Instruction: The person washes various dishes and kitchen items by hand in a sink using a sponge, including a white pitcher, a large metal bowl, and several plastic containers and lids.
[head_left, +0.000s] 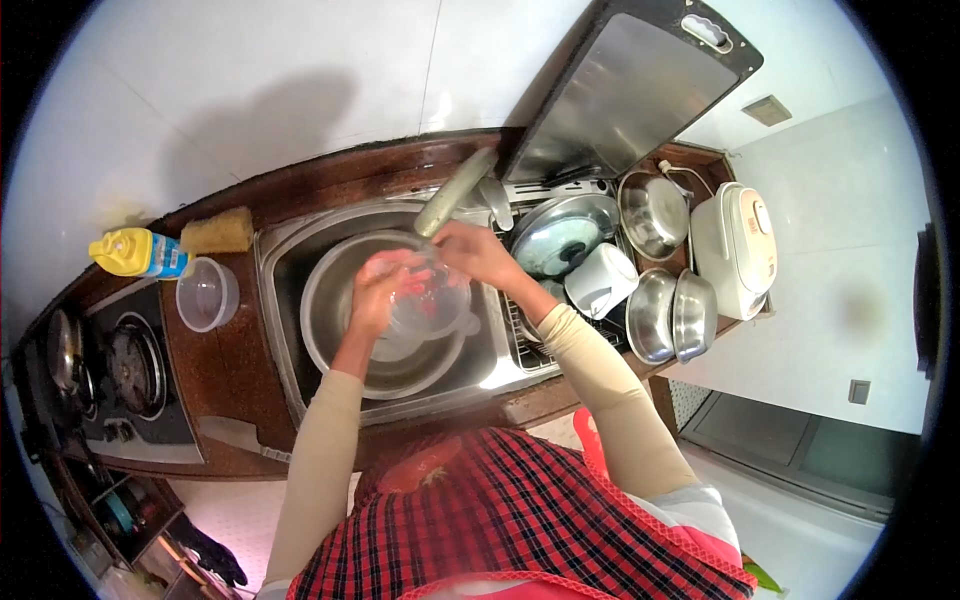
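Note:
Over the sink, my left hand (379, 289) grips the left side of a clear plastic container (431, 307), with its fingers partly seen through the plastic. My right hand (472, 251) is at the container's upper right edge, just below the end of the faucet (454, 191); whether its fingers hold the rim is unclear. Under both hands a large round metal basin (319, 330) sits in the stainless steel sink (281, 375). Something pale and translucent lies partly hidden below the container.
Left of the sink are a clear plastic tub (208, 295), a yellow sponge (217, 231), a yellow bottle (135, 253) and a gas stove (139, 367). On the right are a pot lid (566, 232), a white mug (602, 281), metal bowls (652, 214), a rice cooker (731, 251) and an upright cutting board (637, 82).

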